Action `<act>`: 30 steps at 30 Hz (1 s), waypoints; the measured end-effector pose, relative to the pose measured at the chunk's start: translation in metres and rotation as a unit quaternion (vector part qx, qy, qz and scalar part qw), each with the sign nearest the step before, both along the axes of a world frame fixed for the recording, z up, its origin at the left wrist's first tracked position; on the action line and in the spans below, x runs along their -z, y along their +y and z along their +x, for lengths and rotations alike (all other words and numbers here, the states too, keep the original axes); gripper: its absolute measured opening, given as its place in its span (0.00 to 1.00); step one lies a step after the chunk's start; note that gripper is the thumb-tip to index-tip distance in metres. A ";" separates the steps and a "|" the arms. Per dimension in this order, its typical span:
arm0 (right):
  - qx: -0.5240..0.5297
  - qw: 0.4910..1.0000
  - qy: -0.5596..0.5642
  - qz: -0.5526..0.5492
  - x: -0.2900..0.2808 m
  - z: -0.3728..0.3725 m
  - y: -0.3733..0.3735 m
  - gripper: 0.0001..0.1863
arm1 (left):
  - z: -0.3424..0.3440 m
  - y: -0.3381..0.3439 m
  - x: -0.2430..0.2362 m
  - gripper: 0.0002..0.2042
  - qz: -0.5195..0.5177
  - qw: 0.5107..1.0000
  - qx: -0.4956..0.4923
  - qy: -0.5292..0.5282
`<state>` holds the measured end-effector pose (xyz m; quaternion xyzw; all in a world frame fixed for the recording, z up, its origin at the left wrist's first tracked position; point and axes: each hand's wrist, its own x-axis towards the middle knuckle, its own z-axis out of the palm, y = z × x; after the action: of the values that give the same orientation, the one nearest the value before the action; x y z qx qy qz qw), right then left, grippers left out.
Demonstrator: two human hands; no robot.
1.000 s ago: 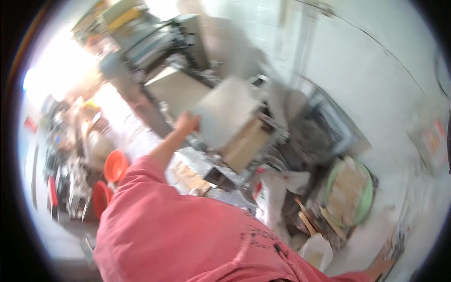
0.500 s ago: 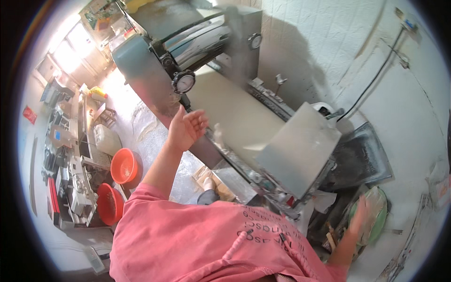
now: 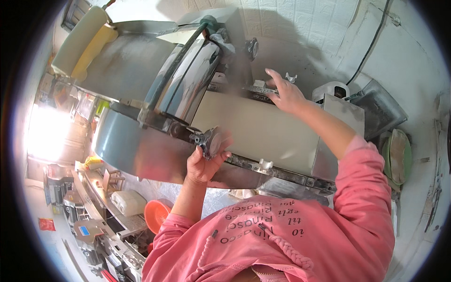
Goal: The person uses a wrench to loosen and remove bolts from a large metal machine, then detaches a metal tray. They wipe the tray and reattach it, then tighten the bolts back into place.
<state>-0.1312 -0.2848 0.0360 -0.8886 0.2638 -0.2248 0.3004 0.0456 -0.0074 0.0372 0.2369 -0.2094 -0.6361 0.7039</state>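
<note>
My left hand (image 3: 203,167) is closed round the lower rim of a round dial knob (image 3: 213,141) on the near side of a roller machine (image 3: 122,145). Beside the knob are the machine's shiny metal rollers (image 3: 190,80), and a cream-coloured belt (image 3: 258,124) stretches away from them to the right. My right hand (image 3: 286,94) hovers over the belt's far edge, fingers apart, with nothing in it. Close to its fingertips is the dark far side rail (image 3: 244,90) with small white fittings. A second dial knob (image 3: 252,48) sits on the far side.
A metal plate (image 3: 343,117) covers the belt's right end. Beyond it lie a dark tray (image 3: 381,108) and a green round basin (image 3: 399,155). At lower left are an orange-red basin (image 3: 157,215), a white jug (image 3: 128,202) and a cluttered bench. A tiled wall (image 3: 300,23) stands behind.
The view has shifted toward the rollers. My left hand has gone from open beside the near rail to the dial knob. My right hand has risen from low right to above the belt.
</note>
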 end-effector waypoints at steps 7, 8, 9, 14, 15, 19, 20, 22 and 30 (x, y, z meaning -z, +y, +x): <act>-0.046 0.933 -0.088 -0.346 -0.007 0.061 -0.086 0.43 | -0.007 -0.017 0.002 0.38 -0.065 0.995 -0.031 0.063; -0.080 0.906 -0.101 -0.403 -0.008 0.069 -0.099 0.41 | -0.010 -0.018 0.001 0.35 -0.043 0.995 -0.066 0.056; -0.093 0.882 -0.121 -0.446 -0.010 0.077 -0.113 0.41 | -0.012 -0.019 -0.001 0.34 -0.038 0.994 -0.077 0.060; -0.229 0.824 -0.207 -0.475 -0.006 0.109 -0.155 0.41 | -0.024 -0.022 -0.012 0.30 -0.013 0.991 -0.116 0.059; -0.257 0.831 -0.191 -0.455 -0.004 0.111 -0.159 0.41 | -0.026 -0.022 -0.014 0.29 -0.008 0.990 -0.122 0.062; -0.275 0.860 -0.182 -0.388 -0.001 0.110 -0.167 0.46 | -0.030 -0.022 -0.021 0.30 0.040 0.986 -0.149 0.058; -0.276 0.862 -0.162 -0.393 0.000 0.109 -0.169 0.46 | -0.031 -0.022 -0.022 0.31 0.047 0.986 -0.152 0.055; -0.273 0.857 -0.162 -0.405 -0.002 0.109 -0.173 0.46 | -0.031 -0.021 -0.024 0.31 0.064 0.985 -0.156 0.046; -0.232 0.739 -0.274 -0.570 -0.009 0.136 -0.188 0.36 | -0.026 -0.021 -0.024 0.30 0.064 0.988 -0.134 0.043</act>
<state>0.0050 -0.4732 0.0448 -0.8274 -0.2215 -0.4906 -0.1604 0.0193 -0.0281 0.0610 0.2803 -0.1039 -0.5574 0.7745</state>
